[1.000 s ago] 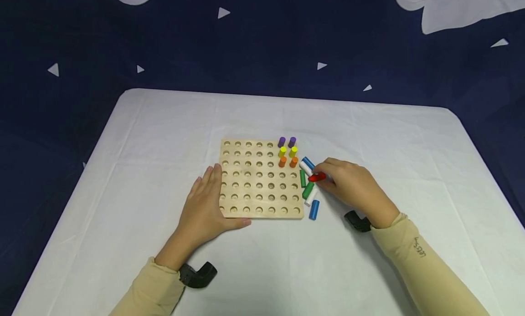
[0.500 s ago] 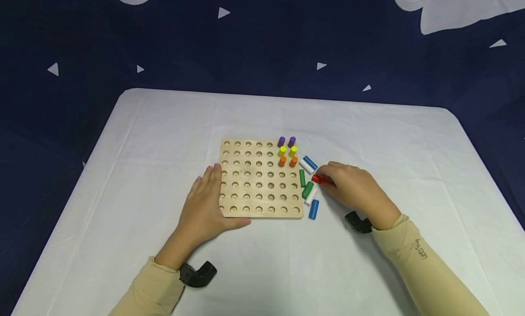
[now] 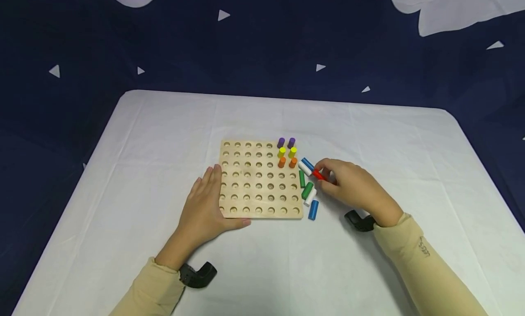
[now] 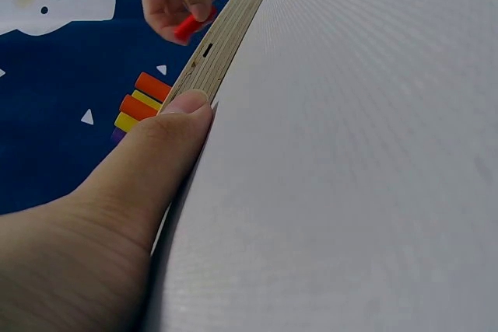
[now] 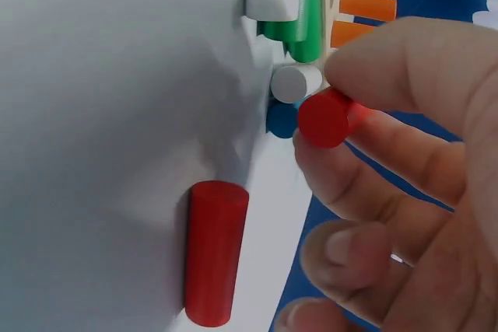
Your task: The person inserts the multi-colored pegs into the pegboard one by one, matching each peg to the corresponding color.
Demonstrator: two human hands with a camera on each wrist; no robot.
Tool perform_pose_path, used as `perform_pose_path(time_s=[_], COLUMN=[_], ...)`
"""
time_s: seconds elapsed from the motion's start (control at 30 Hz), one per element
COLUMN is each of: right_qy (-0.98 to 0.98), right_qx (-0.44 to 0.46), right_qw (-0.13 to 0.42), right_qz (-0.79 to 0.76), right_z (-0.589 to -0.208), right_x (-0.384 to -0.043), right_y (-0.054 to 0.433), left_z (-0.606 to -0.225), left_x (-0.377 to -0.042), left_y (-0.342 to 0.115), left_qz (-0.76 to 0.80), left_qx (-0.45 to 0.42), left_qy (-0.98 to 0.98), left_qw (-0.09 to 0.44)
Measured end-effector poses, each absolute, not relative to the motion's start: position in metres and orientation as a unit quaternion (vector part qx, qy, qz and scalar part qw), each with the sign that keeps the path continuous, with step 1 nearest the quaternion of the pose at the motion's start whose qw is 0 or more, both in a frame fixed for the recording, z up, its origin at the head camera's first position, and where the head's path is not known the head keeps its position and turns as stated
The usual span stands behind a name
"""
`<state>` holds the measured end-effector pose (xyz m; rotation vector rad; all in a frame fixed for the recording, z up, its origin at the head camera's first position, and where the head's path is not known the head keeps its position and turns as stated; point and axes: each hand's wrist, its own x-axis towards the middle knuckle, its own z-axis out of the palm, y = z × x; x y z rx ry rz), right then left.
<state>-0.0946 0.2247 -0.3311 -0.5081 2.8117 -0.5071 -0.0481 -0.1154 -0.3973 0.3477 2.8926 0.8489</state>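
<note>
My right hand (image 3: 348, 181) pinches a red peg (image 5: 324, 118) between thumb and fingers, just right of the wooden pegboard (image 3: 254, 202). A second red peg (image 5: 216, 254) lies on the cloth beneath that hand, seen only in the right wrist view. Along the board's left edge rest the straight fingers of my left hand (image 3: 203, 211), its thumb lying against the front edge. Two purple, two yellow (image 3: 281, 152) and two orange pegs (image 3: 281, 162) stand in holes at the board's far right corner.
Loose pegs lie along the board's right side: two green (image 3: 307, 190), two white (image 3: 310, 197) and two blue (image 3: 313, 210). White cloth covers the table (image 3: 369, 129). Behind it hangs a dark blue patterned backdrop (image 3: 262, 47).
The red peg has turned in my right fingers and now slants toward the far left. My right hand has shifted only slightly. My left hand and the board stay in place.
</note>
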Motion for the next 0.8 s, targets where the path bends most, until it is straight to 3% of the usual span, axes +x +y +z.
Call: perform_pose_path(time_s=[0.8], right_qy=[0.926], right_qx=[-0.14], right_qw=[0.066], right_qz=[-0.343], right_z=[-0.339], right_x=[-0.106], right_y=[0.197], left_z=[-0.4], left_x=[-0.049], left_y=[-0.115], left_qz=[0.275], left_qx=[0.115], left_qy=[0.953], left_qw=[0.053])
